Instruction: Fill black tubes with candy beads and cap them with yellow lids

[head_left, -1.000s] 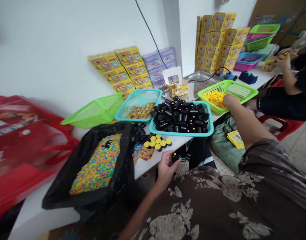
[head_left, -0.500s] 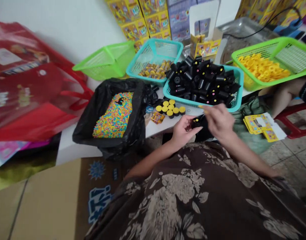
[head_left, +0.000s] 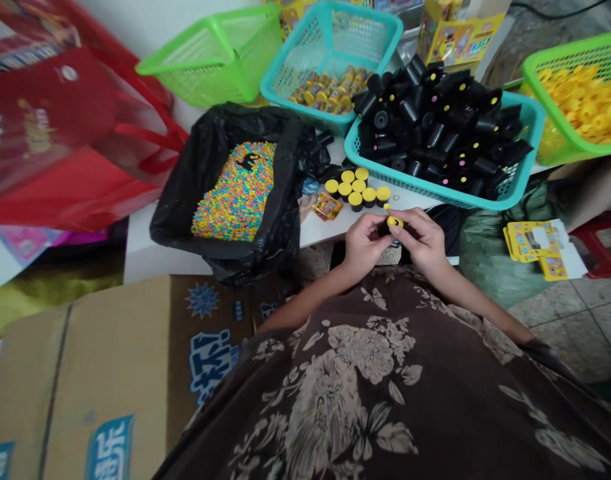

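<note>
Both hands close together at the table's near edge (head_left: 312, 235). Left hand (head_left: 364, 245) curled, thumb and fingers gripping 1 yellow-topped piece (head_left: 395, 222) from the left; right hand (head_left: 426, 241) pinches it from the right. The 2-sided hold probably steadies something so small. Whether a black body sits beneath: cannot tell, fingers cover it.

Just beyond, 8 yellow-capped pots (head_left: 355, 200) stand upright in a tight cluster, caps up, perhaps for easy counting. Small printed packet (head_left: 327, 207) lies left of them.

Far right of the hands: teal basket (head_left: 537, 127) heaped with black cylinders (head_left: 436, 135); farther right, green basket (head_left: 550, 113) of yellow rings (head_left: 580, 100). Left: black bag (head_left: 286, 170) spread open around multicoloured beads (head_left: 235, 193), likely to keep them from scattering. Everything seems ranged within arm's reach.
</note>
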Available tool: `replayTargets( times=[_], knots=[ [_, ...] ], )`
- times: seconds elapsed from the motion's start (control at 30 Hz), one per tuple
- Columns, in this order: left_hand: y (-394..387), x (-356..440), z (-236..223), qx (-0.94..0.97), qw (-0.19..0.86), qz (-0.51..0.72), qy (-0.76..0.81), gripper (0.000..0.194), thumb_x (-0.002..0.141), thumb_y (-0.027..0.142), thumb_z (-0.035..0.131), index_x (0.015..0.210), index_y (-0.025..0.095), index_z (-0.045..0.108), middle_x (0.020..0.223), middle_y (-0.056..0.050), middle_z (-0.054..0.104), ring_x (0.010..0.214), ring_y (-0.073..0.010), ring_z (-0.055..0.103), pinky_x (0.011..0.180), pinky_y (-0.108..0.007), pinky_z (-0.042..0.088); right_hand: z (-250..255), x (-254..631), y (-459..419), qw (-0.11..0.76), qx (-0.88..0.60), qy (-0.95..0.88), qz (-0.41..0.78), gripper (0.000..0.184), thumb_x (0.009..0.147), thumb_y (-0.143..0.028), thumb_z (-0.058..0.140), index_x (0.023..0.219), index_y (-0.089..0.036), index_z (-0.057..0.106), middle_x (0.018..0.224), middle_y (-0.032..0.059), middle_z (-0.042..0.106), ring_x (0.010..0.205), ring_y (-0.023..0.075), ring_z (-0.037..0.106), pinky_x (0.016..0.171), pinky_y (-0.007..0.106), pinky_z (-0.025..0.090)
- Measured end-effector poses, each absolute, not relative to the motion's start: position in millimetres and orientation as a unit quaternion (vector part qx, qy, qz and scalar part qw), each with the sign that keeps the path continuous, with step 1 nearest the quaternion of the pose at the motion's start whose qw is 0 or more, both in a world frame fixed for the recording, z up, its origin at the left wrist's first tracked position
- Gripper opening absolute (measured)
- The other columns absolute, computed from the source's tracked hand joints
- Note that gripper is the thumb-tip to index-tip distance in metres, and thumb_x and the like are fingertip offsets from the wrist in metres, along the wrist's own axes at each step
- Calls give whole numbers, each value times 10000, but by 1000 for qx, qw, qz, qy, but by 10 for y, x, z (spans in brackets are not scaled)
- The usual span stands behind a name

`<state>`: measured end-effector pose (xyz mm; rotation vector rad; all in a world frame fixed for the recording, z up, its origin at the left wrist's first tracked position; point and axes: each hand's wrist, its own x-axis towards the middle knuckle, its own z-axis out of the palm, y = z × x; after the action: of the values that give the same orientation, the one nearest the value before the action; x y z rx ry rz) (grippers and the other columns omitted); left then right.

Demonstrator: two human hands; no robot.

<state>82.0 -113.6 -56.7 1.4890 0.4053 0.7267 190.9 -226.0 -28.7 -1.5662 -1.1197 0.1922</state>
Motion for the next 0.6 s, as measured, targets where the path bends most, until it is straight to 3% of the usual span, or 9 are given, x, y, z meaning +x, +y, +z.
replayTargets(
  times=[0.17,0.33,0.6],
  knots=[
    [-1107,755,-557,677,626,346,172,305,829,395,843,993,198,678,868,-24,672,730,-134,594,675,-285,494,-326,1869,-2228,611,-649,-434,131,289,970,-492,697,1188,-316,767,1051,26,776,937,217,715,855,400,587],
    [-1127,729,-559,692,606,346,186,290,804,365,851,971,197,683,869,-24,664,722,-130,579,658,-274,488,-304,1882,-2232,546,-671,-500,31,265,1004,-468,623,1093,-287,795,1013,64,790,966,250,721,905,458,591],
    [-1130,732,-506,689,612,342,181,259,803,309,837,963,187,675,839,-11,647,719,-124,573,647,-253,470,-295,1830,-2242,531,-677,-509,-23,232,1001,-400,618,1103,-286,793,1037,74,805,962,261,731,876,478,609]
  ],
)
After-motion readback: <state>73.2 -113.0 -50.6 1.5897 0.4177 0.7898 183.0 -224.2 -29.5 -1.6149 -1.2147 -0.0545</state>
